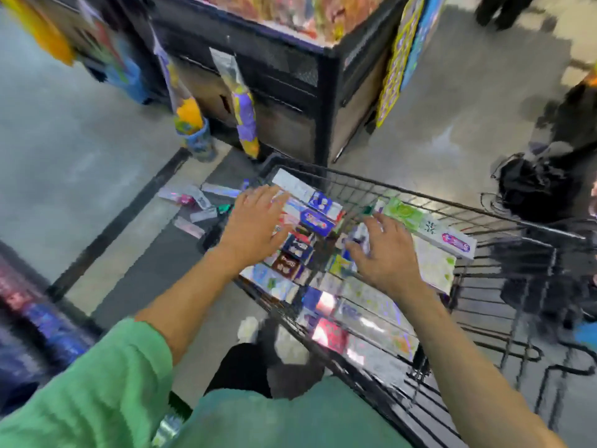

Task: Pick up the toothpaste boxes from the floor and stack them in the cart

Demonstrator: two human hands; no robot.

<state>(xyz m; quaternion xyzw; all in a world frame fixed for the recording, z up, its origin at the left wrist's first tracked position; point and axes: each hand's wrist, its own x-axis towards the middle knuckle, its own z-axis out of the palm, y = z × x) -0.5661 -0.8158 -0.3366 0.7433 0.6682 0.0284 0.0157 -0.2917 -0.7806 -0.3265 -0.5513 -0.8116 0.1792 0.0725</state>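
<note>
Both hands, the left hand (255, 221) and the right hand (384, 250), lay flat and holding nothing on boxes (318, 221) stacked in the cart (458, 206); several toothpaste boxes (193, 198) remained on the floor beyond its far-left corner.

No text can be read. The printing on the toothpaste boxes (318, 218) in the cart (420, 202) is blurred. The display stand (329, 92) shows no legible sign either.
</note>
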